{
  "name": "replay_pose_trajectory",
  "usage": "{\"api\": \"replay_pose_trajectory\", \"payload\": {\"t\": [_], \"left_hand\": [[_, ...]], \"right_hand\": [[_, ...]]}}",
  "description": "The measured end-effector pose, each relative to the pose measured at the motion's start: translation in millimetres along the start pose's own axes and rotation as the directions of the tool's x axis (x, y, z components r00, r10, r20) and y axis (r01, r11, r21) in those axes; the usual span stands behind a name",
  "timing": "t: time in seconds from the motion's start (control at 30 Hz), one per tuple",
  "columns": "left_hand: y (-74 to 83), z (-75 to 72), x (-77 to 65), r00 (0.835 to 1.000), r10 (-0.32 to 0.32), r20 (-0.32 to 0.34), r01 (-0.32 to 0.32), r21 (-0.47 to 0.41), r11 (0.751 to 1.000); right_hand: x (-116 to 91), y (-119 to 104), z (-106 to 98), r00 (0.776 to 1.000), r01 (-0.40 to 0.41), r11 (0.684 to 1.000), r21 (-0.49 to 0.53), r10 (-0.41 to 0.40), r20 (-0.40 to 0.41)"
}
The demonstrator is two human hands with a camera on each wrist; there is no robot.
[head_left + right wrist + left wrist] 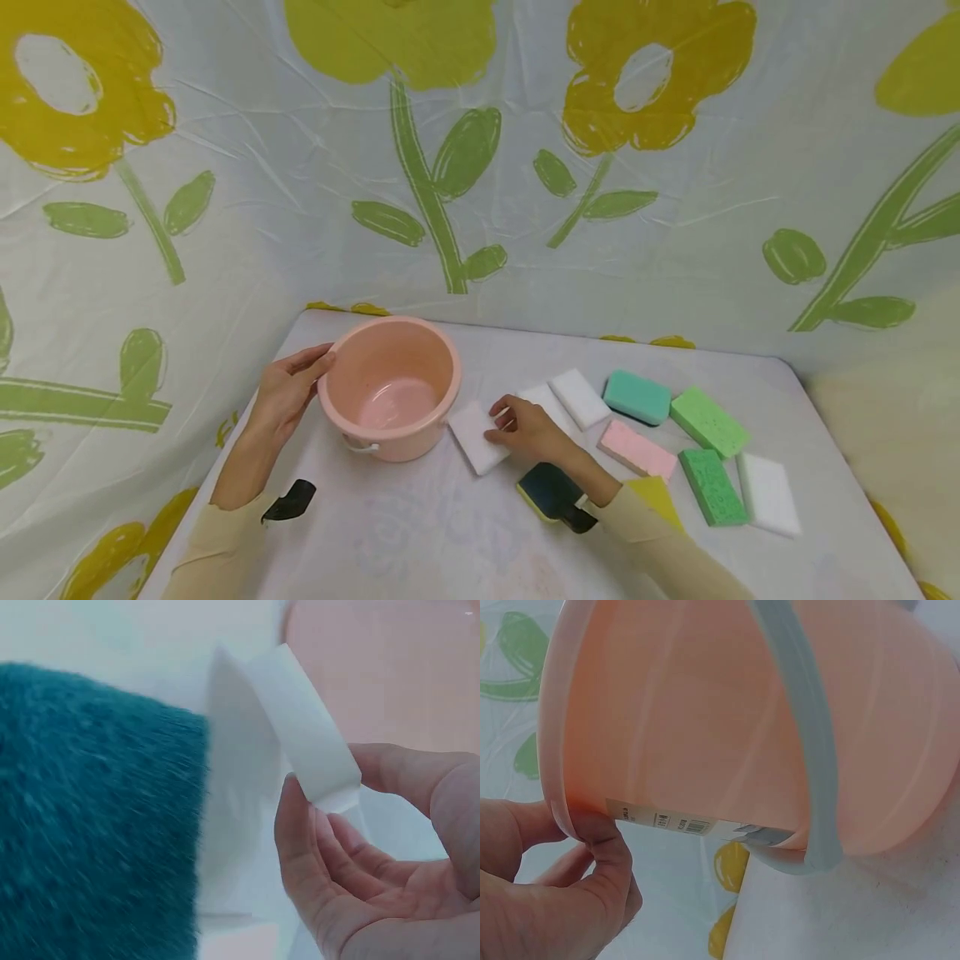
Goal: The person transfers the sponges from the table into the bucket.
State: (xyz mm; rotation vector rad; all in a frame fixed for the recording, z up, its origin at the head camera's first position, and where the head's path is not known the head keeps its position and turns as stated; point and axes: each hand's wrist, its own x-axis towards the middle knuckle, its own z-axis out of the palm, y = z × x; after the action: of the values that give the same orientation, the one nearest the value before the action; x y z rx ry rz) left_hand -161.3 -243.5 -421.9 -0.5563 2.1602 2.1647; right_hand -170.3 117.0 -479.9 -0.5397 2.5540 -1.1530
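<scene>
A pink bucket [393, 446] stands at the table's left, mouth up, nothing inside. Its rim is pinched between the thumb and fingers of my left hand [281, 404]; in the left wrist view the hand [562, 885] holds that rim near a paper label [682, 823], with the pale handle [810, 742] hanging down. Just right of the bucket, my right hand [528, 429] pinches a white sponge [474, 437] by its edge. The right wrist view has this white sponge [304, 727] tilted, thumb on one face and fingers on the other.
Behind the right hand lie white sponges [580, 398]. Farther right are teal [637, 396], light green [708, 421], pink [637, 448], dark green [712, 487] and white [768, 493] ones. A dark-topped scouring sponge [551, 490] and a yellow piece [656, 500] sit by the right forearm.
</scene>
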Motion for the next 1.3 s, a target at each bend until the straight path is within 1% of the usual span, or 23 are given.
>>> {"api": "replay_pose_trajectory", "payload": {"t": [0.23,0.3,0.43,0.53,0.67,0.8,0.97,1.3], "left_hand": [[0.4,-0.7,0.0,1.0,0.005,0.021,-0.005,-0.02,1.0],[1.0,-1.2,0.1,0.999,0.017,0.032,-0.016,-0.036,0.999],[1.6,-1.9,0.1,0.999,0.028,0.04,-0.026,-0.034,0.999],[2.7,-2.5,-0.9,0.999,0.029,0.041,-0.028,-0.035,0.999],[3.7,-2.9,-2.6,0.998,0.043,0.047,-0.04,-0.064,0.997],[3.2,-2.4,-3.1,0.998,0.041,0.052,-0.037,-0.069,0.997],[4.0,-1.6,-3.4,0.999,0.016,0.046,-0.014,-0.048,0.999],[3.1,-0.7,-2.8,1.0,0.007,0.027,-0.007,-0.007,1.0]], "right_hand": [[-3.7,-10.3,-19.2,1.0,0.008,1.0,0.021,-0.008,0.004],[-5.2,-14.7,-26.0,1.0,0.02,1.0,0.017,-0.02,0.001],[-8.7,-23.9,-41.0,0.999,0.035,0.999,0.007,-0.035,0.004],[-10.4,-30.3,-51.7,1.0,0.024,1.0,-0.005,-0.024,-0.001],[-11.0,-36.0,-63.0,1.0,0.007,1.0,-0.018,-0.007,-0.019],[-11.5,-41.2,-72.5,0.999,0.019,1.0,-0.012,-0.019,-0.033],[-11.4,-52.1,-83.7,0.998,0.046,0.999,-0.023,-0.047,-0.043],[-7.1,-79.1,-103.6,0.994,0.101,0.995,-0.023,-0.102,-0.049]]}}
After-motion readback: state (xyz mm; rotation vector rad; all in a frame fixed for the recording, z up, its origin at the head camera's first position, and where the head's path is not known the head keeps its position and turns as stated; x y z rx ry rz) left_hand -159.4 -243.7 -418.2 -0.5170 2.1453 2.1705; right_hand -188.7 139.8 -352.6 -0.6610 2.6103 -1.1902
